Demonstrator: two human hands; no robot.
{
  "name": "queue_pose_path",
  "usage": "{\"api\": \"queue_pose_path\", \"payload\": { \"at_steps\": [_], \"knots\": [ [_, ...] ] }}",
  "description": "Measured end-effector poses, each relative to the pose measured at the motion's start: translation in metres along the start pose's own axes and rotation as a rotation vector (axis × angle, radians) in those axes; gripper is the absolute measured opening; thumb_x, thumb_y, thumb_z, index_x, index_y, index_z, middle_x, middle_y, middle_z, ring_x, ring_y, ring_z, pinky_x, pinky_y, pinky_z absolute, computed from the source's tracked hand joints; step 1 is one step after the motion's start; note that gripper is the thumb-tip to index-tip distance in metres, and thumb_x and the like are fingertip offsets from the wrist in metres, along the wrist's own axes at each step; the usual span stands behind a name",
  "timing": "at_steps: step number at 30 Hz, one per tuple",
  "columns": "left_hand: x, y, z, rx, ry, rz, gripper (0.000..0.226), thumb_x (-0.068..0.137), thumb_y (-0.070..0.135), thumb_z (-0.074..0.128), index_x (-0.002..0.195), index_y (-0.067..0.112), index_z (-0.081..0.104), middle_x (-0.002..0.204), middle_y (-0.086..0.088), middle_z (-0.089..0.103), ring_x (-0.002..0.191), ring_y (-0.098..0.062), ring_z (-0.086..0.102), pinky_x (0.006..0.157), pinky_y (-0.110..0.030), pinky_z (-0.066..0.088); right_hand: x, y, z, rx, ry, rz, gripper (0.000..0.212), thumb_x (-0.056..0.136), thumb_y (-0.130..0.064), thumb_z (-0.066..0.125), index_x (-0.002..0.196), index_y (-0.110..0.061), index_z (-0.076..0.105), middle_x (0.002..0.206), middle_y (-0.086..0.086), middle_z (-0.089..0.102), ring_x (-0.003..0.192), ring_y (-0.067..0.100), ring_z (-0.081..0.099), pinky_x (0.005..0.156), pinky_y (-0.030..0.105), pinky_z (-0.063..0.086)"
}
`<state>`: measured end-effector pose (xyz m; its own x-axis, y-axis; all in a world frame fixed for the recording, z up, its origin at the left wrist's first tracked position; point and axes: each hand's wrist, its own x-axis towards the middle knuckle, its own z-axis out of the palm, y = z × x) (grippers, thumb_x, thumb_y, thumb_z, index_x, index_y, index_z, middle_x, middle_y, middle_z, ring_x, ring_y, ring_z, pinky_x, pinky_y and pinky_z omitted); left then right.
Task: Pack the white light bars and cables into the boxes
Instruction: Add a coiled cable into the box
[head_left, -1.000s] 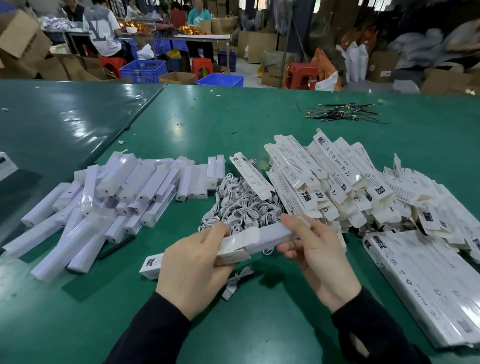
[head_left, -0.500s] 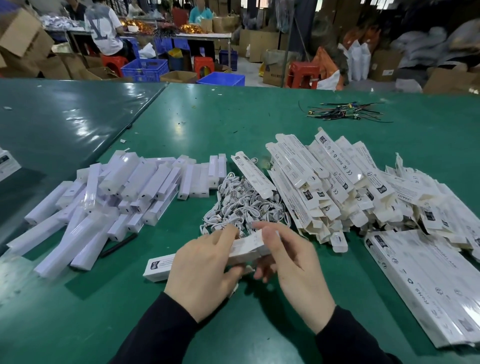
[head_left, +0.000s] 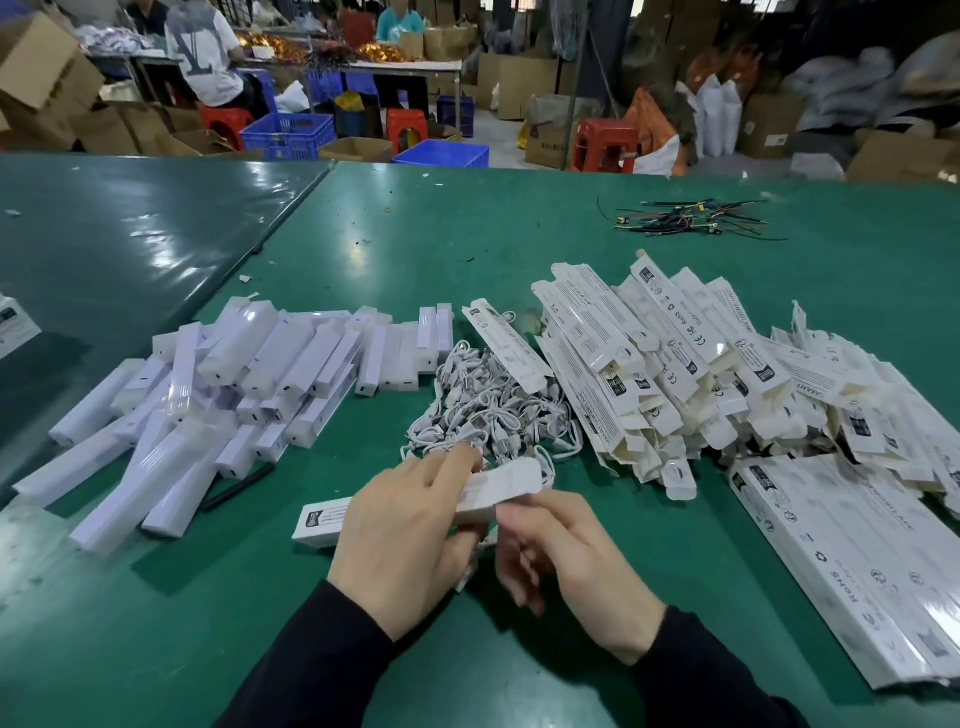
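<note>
Green table (head_left: 467, 244), cardboard cartons (head_left: 524, 78), blue crates (head_left: 288, 135)

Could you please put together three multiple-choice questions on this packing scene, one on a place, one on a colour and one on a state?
1. Where does the heap of white cables lie?
A. Between the pile of light bars and the pile of boxes
B. To the right of the boxes
C. On the floor

2. What colour is the table?
A. Red
B. Green
C. Yellow

3. What is the left hand doing?
A. Lying flat on the table
B. Holding a bundle of wires
C. Holding a long white box

Answers: 1 A, the cables sit in the gap between the two piles. 2 B, the top is green all over. 3 C, its fingers are wrapped round the box, while the right hand works at its end.
</note>
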<state>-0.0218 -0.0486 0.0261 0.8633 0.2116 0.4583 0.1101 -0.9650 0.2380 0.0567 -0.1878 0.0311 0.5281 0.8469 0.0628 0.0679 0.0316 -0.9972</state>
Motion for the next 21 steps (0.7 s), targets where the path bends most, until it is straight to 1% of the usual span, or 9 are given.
{"api": "queue_pose_path", "payload": {
  "at_steps": [2, 6, 9, 11, 12, 14, 16, 19, 21],
  "knots": [
    [0.0, 0.001, -0.002, -0.001, -0.004, -0.011, 0.036, 0.059, 0.02, 0.061, 0.094, 0.012, 0.066, 0.077, 0.001, 0.067, 0.062, -0.027, 0.062, 0.054, -0.032, 0.041, 0.0, 0.002, -0.006, -0.042, -0.051, 0.027, 0.015, 0.081, -0.021, 0.059, 0.084, -0.033, 0.068, 0.045, -0.006, 0.048, 0.039, 0.009, 0.044, 0.04, 0.019, 0.036],
    [-0.002, 0.005, -0.003, -0.039, -0.089, 0.081, 0.056, 0.055, 0.023, 0.047, 0.11, 0.014, 0.056, 0.091, -0.003, 0.068, 0.074, -0.028, 0.064, 0.068, -0.031, 0.039, 0.0, 0.002, -0.008, -0.249, -0.085, -0.063, 0.023, 0.082, -0.006, 0.069, 0.074, -0.027, 0.066, 0.049, -0.017, 0.055, 0.042, -0.001, 0.048, 0.047, 0.009, 0.037],
    [0.0, 0.009, -0.007, -0.158, -0.084, 0.081, 0.053, 0.064, 0.022, 0.044, 0.113, 0.009, 0.061, 0.1, -0.003, 0.065, 0.086, -0.027, 0.06, 0.076, -0.033, 0.041, 0.002, 0.001, -0.011, -0.087, 0.072, -0.141, 0.01, 0.077, -0.015, 0.075, 0.078, -0.025, 0.075, 0.058, -0.003, 0.066, 0.049, 0.002, 0.054, 0.048, 0.016, 0.043],
    [0.002, 0.009, -0.01, -0.239, -0.041, 0.073, 0.045, 0.073, 0.022, 0.048, 0.114, 0.009, 0.059, 0.104, -0.001, 0.062, 0.093, -0.022, 0.052, 0.082, -0.029, 0.04, 0.003, 0.003, -0.015, 0.051, 0.17, -0.194, 0.015, 0.072, -0.023, 0.075, 0.086, -0.019, 0.078, 0.064, 0.009, 0.067, 0.05, 0.012, 0.055, 0.046, 0.025, 0.045],
    [0.002, 0.008, -0.012, -0.251, -0.032, 0.082, 0.043, 0.076, 0.023, 0.049, 0.115, 0.01, 0.059, 0.105, 0.001, 0.06, 0.094, -0.019, 0.048, 0.083, -0.027, 0.039, 0.003, 0.003, -0.016, 0.088, 0.18, -0.207, 0.017, 0.072, -0.022, 0.075, 0.088, -0.016, 0.077, 0.064, 0.008, 0.067, 0.049, 0.014, 0.054, 0.045, 0.027, 0.046],
    [0.003, 0.002, -0.013, -0.243, -0.032, 0.108, 0.039, 0.08, 0.027, 0.049, 0.115, 0.012, 0.06, 0.103, 0.005, 0.059, 0.093, -0.015, 0.046, 0.08, -0.023, 0.038, 0.003, 0.003, -0.016, 0.083, 0.222, -0.223, 0.017, 0.072, -0.02, 0.076, 0.089, -0.015, 0.077, 0.066, 0.003, 0.069, 0.046, 0.012, 0.053, 0.045, 0.027, 0.047],
    [0.002, -0.006, -0.015, -0.238, -0.017, 0.087, 0.031, 0.087, 0.038, 0.049, 0.109, 0.019, 0.059, 0.097, 0.012, 0.056, 0.086, -0.012, 0.049, 0.072, -0.026, 0.041, 0.001, 0.001, -0.018, 0.05, 0.352, -0.276, 0.022, 0.071, -0.024, 0.076, 0.093, -0.021, 0.076, 0.07, 0.0, 0.07, 0.046, 0.012, 0.053, 0.045, 0.026, 0.047],
    [0.004, -0.015, -0.018, -0.265, 0.049, -0.043, 0.022, 0.088, 0.049, 0.05, 0.095, 0.028, 0.049, 0.077, 0.016, 0.049, 0.062, -0.01, 0.048, 0.054, -0.029, 0.042, 0.002, 0.001, -0.032, -0.057, 0.565, -0.372, 0.032, 0.078, -0.021, 0.071, 0.104, -0.038, 0.067, 0.08, -0.001, 0.066, 0.051, 0.011, 0.051, 0.047, 0.028, 0.049],
    [0.004, -0.017, -0.017, -0.408, 0.134, -0.201, 0.017, 0.083, 0.043, 0.059, 0.089, 0.032, 0.049, 0.067, 0.01, 0.054, 0.055, -0.012, 0.048, 0.047, -0.023, 0.04, 0.004, 0.002, -0.039, -0.22, 0.544, -0.33, 0.033, 0.077, -0.014, 0.067, 0.099, -0.038, 0.067, 0.083, -0.006, 0.065, 0.058, 0.008, 0.054, 0.055, 0.025, 0.049]
  ]
}}
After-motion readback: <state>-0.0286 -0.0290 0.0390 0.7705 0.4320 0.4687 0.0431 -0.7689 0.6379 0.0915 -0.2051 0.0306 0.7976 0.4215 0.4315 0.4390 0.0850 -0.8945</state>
